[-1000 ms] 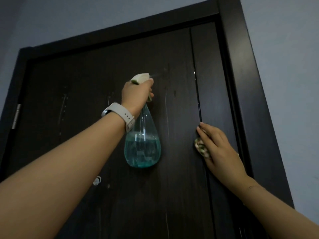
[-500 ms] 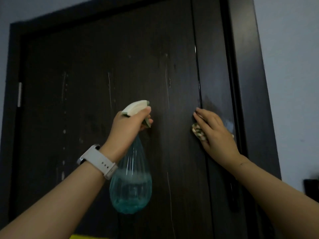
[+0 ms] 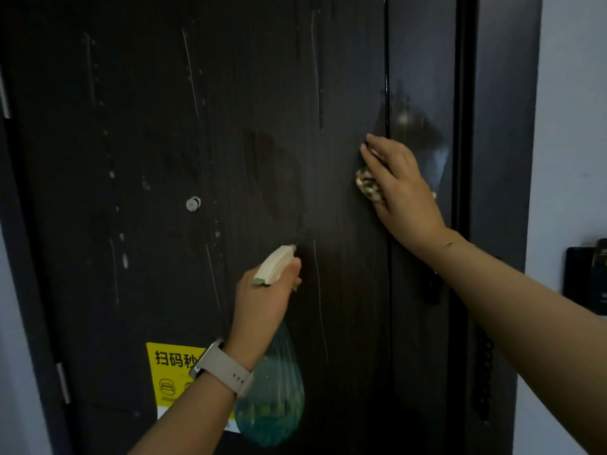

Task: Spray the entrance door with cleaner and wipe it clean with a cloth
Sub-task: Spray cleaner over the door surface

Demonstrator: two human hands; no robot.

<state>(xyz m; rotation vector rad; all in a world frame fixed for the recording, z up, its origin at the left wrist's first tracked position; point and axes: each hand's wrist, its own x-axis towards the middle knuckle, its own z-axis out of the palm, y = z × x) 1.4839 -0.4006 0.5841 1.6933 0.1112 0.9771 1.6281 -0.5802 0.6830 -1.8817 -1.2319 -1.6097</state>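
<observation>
Door view lower; yellow sticker newly visible

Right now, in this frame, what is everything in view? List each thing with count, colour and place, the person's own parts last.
entrance door: one, dark brown, fills the frame, streaked with drips
door frame: one, dark, right of the door
peephole: one, silver, left of centre on the door
sticker: one, yellow with black print, low on the door
hinges: two, silver, door's left edge
wall: pale grey, far right
wall panel: one, black, right wall
spray bottle: one, clear teal with cream head
cloth: one, patterned, under the right hand
watch: one, beige strap, left wrist
left hand: grips the spray bottle
right hand: presses the cloth to the door
</observation>
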